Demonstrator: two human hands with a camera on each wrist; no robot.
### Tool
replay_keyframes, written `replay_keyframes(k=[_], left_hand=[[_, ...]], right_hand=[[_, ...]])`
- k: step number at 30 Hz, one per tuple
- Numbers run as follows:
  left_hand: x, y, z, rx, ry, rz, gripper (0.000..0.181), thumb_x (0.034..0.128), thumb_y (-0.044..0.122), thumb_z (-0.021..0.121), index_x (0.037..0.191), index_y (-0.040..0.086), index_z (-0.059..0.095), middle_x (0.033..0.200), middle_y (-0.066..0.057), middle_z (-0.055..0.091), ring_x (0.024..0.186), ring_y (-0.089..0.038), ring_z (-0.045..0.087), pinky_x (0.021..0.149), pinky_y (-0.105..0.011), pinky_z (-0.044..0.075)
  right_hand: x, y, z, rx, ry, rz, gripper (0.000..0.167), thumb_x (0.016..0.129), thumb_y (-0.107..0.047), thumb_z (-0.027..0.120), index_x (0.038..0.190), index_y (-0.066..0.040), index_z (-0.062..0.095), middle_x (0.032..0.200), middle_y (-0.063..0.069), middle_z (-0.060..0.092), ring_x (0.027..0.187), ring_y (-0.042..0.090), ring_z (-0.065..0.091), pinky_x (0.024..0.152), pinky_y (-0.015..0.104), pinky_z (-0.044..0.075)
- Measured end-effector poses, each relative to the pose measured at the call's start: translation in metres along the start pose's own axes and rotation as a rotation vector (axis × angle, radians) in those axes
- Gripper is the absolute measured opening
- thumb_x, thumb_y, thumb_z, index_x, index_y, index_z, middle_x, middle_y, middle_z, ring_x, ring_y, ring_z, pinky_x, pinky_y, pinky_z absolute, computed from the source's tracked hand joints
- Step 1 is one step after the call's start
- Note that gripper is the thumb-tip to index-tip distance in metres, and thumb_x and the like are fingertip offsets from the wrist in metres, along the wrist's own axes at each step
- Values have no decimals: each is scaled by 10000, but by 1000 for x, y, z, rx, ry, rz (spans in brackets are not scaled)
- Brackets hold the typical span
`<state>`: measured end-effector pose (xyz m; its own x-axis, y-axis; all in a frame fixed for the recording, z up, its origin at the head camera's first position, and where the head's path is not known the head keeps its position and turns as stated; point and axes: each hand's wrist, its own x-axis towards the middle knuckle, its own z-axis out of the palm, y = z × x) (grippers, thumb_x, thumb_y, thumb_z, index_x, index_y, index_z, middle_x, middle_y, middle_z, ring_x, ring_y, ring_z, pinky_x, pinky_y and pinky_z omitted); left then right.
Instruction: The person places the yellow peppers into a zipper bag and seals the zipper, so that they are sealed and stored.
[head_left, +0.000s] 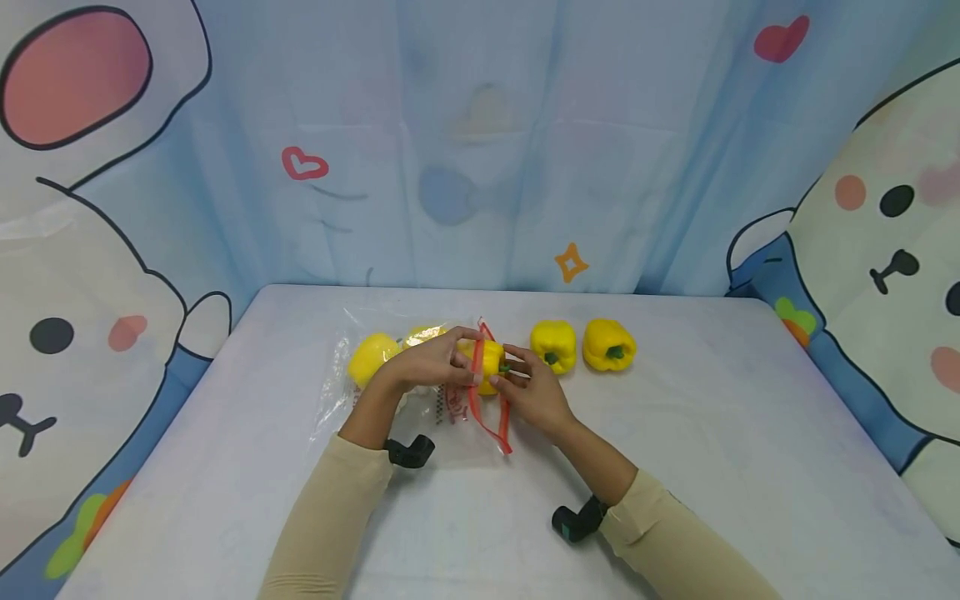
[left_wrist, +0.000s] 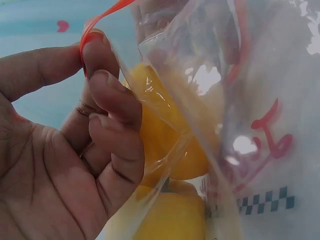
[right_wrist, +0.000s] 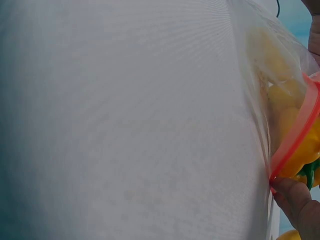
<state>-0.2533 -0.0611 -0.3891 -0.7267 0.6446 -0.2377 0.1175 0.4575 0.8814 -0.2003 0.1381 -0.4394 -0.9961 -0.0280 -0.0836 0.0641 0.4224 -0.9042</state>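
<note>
A clear plastic bag [head_left: 450,442] with a red-edged mouth [head_left: 503,421] lies on the table, several yellow peppers [head_left: 372,358] inside. The left hand [head_left: 427,364] pinches one red edge; its thumb and index finger [left_wrist: 97,52] grip the strip in the left wrist view, other fingers curled beside the plastic. At the mouth sits a yellow pepper [head_left: 491,360], its green stem facing right. The right hand [head_left: 542,400] is at that pepper's right side; in the right wrist view its thumb and finger [right_wrist: 295,200] pinch the red strip [right_wrist: 295,135], close to the green stem [right_wrist: 309,175].
Two more yellow peppers [head_left: 553,346] [head_left: 609,344] stand on the white table [head_left: 712,433], right of the bag and beyond the right hand. A light blue curtain [head_left: 480,167] with cartoon prints hangs behind the table's far edge.
</note>
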Motion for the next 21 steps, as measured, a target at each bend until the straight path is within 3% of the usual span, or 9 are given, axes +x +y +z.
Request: replay_keyframes(k=[10, 21], left_hand=[[0, -1, 0, 57, 17, -5, 840, 869, 173, 690, 1536, 54, 194, 755, -7, 635, 655, -115, 488, 664, -247, 412], [1, 1, 5, 15, -16, -11, 826, 880, 114, 648, 1558, 152, 177, 794, -3, 642, 638, -125, 497, 652, -248, 426]], right_hand=[[-1, -2, 0, -5, -1, 3, 626, 925, -227, 687, 1485, -194, 408, 1445, 161, 503, 1309, 343, 542, 965, 406, 516], [-2, -3, 0, -15, -2, 5, 631, 925, -247, 685, 1487, -196, 404, 1448, 155, 502, 1305, 341, 545, 963, 406, 517]])
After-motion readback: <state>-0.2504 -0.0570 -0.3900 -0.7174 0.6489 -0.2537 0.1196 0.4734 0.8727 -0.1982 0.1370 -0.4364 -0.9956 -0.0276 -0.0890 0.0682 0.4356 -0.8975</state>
